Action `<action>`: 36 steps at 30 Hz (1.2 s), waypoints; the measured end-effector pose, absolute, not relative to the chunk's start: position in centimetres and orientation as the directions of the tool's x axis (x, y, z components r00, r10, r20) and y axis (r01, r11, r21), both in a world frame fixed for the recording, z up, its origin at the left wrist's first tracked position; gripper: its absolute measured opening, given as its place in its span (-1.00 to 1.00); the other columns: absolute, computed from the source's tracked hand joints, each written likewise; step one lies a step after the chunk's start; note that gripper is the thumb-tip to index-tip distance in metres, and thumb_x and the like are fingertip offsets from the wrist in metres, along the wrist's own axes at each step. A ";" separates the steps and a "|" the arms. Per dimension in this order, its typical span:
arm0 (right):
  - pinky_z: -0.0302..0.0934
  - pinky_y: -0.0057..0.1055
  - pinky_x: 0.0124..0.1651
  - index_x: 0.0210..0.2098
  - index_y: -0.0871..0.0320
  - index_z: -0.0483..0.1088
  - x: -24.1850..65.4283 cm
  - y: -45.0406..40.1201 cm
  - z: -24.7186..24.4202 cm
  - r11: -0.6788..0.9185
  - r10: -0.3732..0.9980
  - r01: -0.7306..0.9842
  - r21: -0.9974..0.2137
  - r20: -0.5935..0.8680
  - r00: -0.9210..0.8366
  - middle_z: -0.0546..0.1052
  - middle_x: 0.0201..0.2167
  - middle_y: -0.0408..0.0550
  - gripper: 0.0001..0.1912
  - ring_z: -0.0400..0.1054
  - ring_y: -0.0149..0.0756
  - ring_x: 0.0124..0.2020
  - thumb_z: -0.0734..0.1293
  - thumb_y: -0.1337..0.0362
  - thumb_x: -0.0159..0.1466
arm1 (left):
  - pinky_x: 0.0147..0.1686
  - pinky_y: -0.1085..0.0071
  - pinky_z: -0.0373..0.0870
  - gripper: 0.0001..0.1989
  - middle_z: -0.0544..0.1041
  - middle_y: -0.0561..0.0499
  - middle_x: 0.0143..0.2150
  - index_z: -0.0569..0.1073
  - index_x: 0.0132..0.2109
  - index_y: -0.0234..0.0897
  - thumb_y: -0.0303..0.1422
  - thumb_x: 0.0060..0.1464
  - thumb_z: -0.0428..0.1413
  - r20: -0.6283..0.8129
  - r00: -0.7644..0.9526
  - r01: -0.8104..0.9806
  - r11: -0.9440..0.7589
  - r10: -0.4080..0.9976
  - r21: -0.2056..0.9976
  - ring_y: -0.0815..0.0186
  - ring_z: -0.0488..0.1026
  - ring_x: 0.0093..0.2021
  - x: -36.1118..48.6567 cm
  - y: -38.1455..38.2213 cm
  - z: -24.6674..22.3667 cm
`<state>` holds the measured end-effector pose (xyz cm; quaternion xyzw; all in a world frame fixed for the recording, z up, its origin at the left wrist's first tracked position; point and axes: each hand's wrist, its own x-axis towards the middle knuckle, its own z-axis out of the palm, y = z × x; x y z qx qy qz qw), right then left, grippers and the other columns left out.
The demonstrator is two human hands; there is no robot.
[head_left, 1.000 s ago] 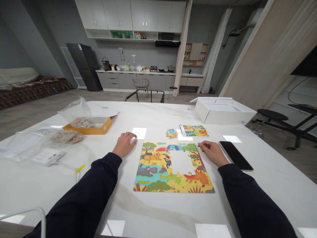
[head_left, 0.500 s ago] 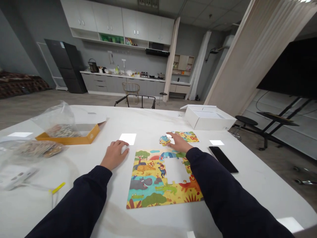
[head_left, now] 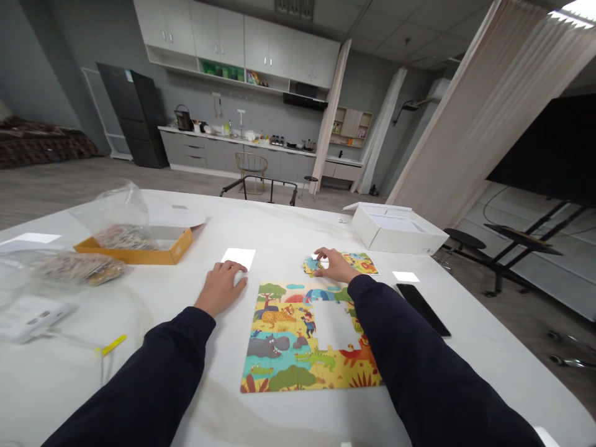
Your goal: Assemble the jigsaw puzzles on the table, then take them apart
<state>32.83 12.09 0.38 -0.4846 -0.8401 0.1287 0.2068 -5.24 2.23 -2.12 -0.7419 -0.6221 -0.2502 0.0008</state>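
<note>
Head cam | right hand (head_left: 336,264) half-curled, fingertips on loose jigsaw pieces (head_left: 312,266), can't tell if gripping | left hand (head_left: 222,287) relaxed, empty, on worktop (head_left: 279,231) beside jigsaw puzzle (head_left: 279,354) | tip: pinch pieces by edges

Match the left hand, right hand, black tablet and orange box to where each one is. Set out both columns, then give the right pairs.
Things:
1. left hand
2. right hand
3. black tablet
4. orange box

Places:
A. on the white table, right of the jigsaw puzzle
B. holding a clear plastic bag
C. on the white table, left of the jigsaw puzzle
D. on the loose puzzle pieces

Right pairs: 1-C, 2-D, 3-A, 4-B.
</note>
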 end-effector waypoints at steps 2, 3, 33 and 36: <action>0.21 -0.14 0.06 0.04 0.07 0.38 32.9 11.9 0.3 0.513 0.858 0.751 -0.416 0.247 -0.450 0.58 -0.11 -0.03 -0.37 0.37 -0.08 -0.03 0.62 0.16 0.04 | -0.02 0.07 0.35 -0.72 0.51 -0.12 0.04 0.52 -0.02 -0.14 -0.20 0.24 0.01 0.368 0.101 0.925 -0.224 0.924 0.308 -0.02 0.36 0.04 -5.2 2.3 -2.1; 0.21 -0.15 0.05 0.04 0.06 0.38 32.9 11.8 0.2 0.517 0.856 0.749 -0.415 0.258 -0.448 0.58 -0.12 -0.04 -0.38 0.37 -0.08 -0.04 0.62 0.16 0.04 | -0.01 0.06 0.35 -0.72 0.51 -0.12 0.04 0.52 -0.02 -0.14 -0.20 0.24 0.01 0.363 0.103 0.926 -0.223 0.926 0.306 -0.02 0.36 0.04 -5.3 2.3 -2.1; 0.28 -0.13 0.09 -0.10 0.02 0.52 35.7 -2.5 1.1 0.616 0.785 0.575 -0.538 0.357 -0.506 0.53 -0.12 -0.03 -0.62 0.40 -0.10 -0.03 0.56 0.02 0.16 | 0.05 0.06 0.35 -0.65 0.52 -0.09 0.07 0.51 0.03 -0.13 -0.13 0.25 -0.02 0.333 0.143 0.933 -0.239 0.932 0.268 -0.02 0.39 0.05 -5.8 2.4 -2.4; 0.29 -0.14 0.07 -0.08 0.03 0.49 35.3 -2.7 0.9 0.605 0.794 0.587 -0.538 0.353 -0.496 0.52 -0.13 -0.02 -0.59 0.38 -0.10 -0.04 0.55 0.01 0.17 | 0.04 0.06 0.36 -0.65 0.52 -0.10 0.07 0.52 0.03 -0.13 -0.12 0.25 -0.02 0.341 0.150 0.932 -0.247 0.928 0.264 -0.02 0.39 0.04 -5.8 2.5 -2.5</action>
